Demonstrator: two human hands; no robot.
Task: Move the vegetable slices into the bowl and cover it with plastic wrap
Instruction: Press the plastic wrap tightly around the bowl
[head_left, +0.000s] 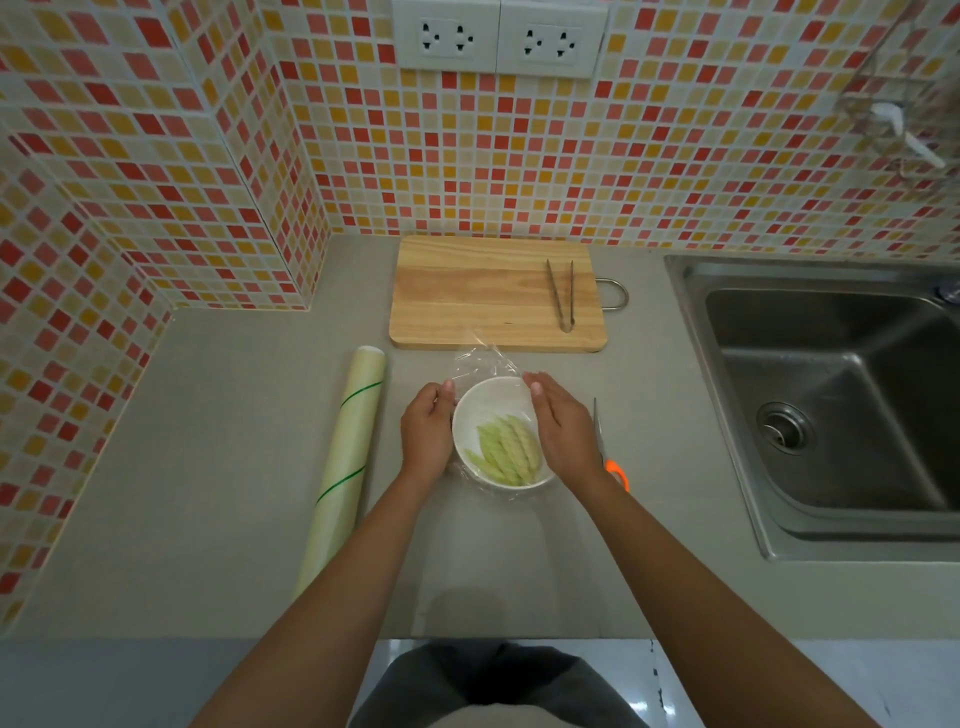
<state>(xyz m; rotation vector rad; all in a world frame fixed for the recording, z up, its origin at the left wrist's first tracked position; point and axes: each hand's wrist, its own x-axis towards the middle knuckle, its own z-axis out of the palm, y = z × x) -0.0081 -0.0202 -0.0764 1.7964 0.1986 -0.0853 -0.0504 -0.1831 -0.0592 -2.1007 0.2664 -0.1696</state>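
Note:
A white bowl (480, 402) stands on the grey counter in front of me, holding several pale green vegetable slices (506, 449). A sheet of clear plastic wrap (480, 364) lies over the bowl, and its far edge sticks up crumpled behind the rim. My left hand (427, 434) cups the bowl's left side, thumb pressing the wrap at the rim. My right hand (563, 431) lies against the bowl's right side, fingers flat on the wrap.
A roll of plastic wrap (345, 467) lies left of the bowl. Orange-handled scissors (613, 462) lie just right of my right hand. Behind is a wooden cutting board (483, 291) with metal tongs (563, 293). A steel sink (831, 395) is set into the counter at right.

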